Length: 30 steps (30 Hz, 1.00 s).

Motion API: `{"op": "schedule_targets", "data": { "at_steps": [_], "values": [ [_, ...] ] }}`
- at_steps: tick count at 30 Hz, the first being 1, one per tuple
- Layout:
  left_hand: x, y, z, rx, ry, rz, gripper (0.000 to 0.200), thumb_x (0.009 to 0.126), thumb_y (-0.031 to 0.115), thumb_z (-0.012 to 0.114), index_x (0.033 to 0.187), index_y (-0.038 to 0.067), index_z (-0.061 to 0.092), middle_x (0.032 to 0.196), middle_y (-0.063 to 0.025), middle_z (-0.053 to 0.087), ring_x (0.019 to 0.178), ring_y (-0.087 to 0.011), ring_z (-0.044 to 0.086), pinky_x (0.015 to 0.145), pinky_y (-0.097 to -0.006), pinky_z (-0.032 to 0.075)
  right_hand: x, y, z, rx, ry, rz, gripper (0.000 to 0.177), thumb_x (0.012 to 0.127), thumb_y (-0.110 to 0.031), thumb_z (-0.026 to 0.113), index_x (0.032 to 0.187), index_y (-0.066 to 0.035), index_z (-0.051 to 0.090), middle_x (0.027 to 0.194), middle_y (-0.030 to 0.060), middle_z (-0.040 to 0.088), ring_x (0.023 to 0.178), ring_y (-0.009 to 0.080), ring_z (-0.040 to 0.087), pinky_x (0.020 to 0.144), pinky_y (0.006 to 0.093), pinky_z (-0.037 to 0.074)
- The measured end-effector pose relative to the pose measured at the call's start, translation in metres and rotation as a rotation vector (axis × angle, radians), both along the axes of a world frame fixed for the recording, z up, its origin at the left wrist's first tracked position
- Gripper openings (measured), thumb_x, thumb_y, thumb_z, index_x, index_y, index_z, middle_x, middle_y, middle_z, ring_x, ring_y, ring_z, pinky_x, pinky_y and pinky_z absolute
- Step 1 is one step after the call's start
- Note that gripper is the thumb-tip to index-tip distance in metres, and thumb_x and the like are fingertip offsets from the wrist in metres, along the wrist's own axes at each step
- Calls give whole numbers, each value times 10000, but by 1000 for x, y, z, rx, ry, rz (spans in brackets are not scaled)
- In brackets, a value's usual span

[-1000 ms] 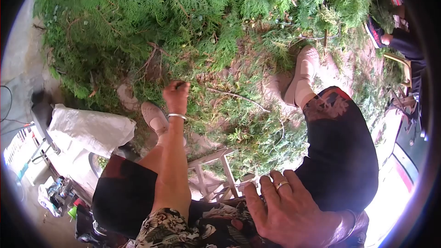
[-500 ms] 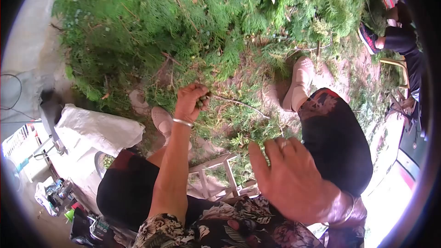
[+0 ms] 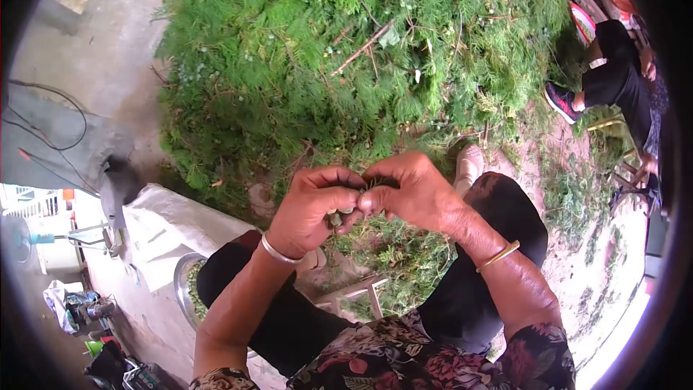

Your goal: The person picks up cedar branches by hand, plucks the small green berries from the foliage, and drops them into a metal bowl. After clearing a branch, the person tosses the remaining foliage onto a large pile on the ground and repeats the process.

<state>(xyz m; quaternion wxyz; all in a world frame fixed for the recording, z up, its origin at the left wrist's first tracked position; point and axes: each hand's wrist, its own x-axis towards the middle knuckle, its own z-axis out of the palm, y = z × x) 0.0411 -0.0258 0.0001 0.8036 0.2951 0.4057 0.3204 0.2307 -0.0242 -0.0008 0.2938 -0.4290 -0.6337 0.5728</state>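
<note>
My left hand (image 3: 314,206) is curled around several small green cones (image 3: 335,219), which show below its thumb. Against it, my right hand (image 3: 415,191) is closed in a pinch, and the fingertips of both hands meet. A bit of evergreen sprig (image 3: 373,183) pokes up between the pinching fingers, largely hidden by them. Both hands are above my lap, in front of a large heap of green evergreen branches (image 3: 289,58) that have bare twigs and bluish cones among them.
A metal basin (image 3: 180,282) with small green pieces stands by my left knee, beside a white sack (image 3: 177,220). A wooden frame (image 3: 354,290) lies between my legs. Another person's dark trouser leg (image 3: 613,87) and shoe (image 3: 561,103) are at the right. Cables (image 3: 58,148) cross the left side.
My right hand has moved up and left to meet my left hand, and now pinches. The bare twig that stuck out by my left hand no longer shows there. The view has shifted.
</note>
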Motion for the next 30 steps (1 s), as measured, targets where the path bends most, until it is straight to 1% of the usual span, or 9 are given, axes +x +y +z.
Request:
{"op": "schedule_targets", "data": {
  "at_steps": [3,8,14,16,18,21,25,27,30],
  "values": [
    [-3,-6,-7,-45,-35,71,132,802,45,605,912,-25,583,752,-138,615,550,-159,561,417,-247,416,-4,0,-5,-110,110,-153,116,785,-40,663,729,48,613,605,69,577,576,73,510,521,275,426],
    [5,-8,-22,-133,-193,178,151,819,74,608,933,-17,574,758,-147,625,554,-167,569,430,-253,431,-4,4,1,-18,88,-169,70,789,-20,631,750,36,617,612,62,581,581,67,511,526,270,427],
    [-9,-7,-29,-53,-164,-92,207,860,126,557,1000,-27,557,849,-182,622,626,-186,586,470,-286,473,-1,8,3,112,-30,-320,69,799,-34,616,760,23,624,610,48,583,585,62,506,523,253,418],
    [-9,-12,-34,-177,-407,33,233,879,134,519,1038,-32,556,926,-201,619,732,-245,622,555,-339,531,8,13,12,41,-123,-358,54,770,-24,625,749,26,626,597,80,576,587,87,517,529,269,424],
    [-6,-13,-33,-232,-508,111,243,888,143,514,1051,-32,554,976,-211,610,815,-283,620,651,-383,539,22,11,-4,79,-268,-255,90,738,1,608,820,35,625,679,151,619,617,202,600,589,344,481],
    [0,-10,-35,-253,-624,227,281,907,187,509,1084,-28,549,1073,-227,583,970,-341,595,827,-458,517,25,2,-12,244,-844,64,328,725,26,577,1052,51,580,928,261,629,873,421,617,809,458,496],
    [5,-8,-38,-243,-649,342,398,933,296,504,1157,-32,518,1150,-236,549,1090,-368,541,955,-498,447,7,1,-5,298,-467,-148,321,728,-18,641,1045,20,605,967,257,629,912,410,620,814,448,506],
    [5,-6,-38,-256,-690,352,412,950,314,472,1165,-35,512,1127,-223,564,1070,-353,554,932,-479,464,-3,-1,-3,568,-299,-285,315,718,-64,695,1024,-24,630,1100,232,603,1022,408,587,858,450,497],
    [2,-4,-40,-293,-739,307,463,972,370,413,1176,-36,503,1108,-194,577,1040,-316,572,902,-438,488,-11,-2,-2,683,-358,-164,344,681,-55,748,1011,-53,650,1223,163,575,1175,353,520,944,420,461]
  ]
}}
